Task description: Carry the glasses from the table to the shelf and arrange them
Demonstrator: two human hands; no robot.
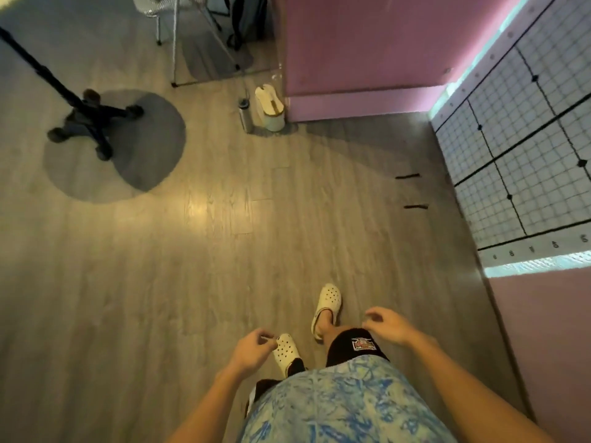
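I look down at a wooden floor while walking. My left hand (252, 348) hangs low in front of me, fingers loosely curled, holding nothing. My right hand (388, 326) is a little further right above my knee, fingers also loosely bent and empty. No glasses and no shelf are in view. The table (524, 148) with a gridded mat on its top lies at the right edge of the view.
A black wheeled stand (86, 119) stands at the upper left. A metal bottle (245, 115) and a white bin (271, 108) sit by the pink wall (367, 43). Two black tape marks (411, 191) lie on the floor near the table. Chair legs show at the top.
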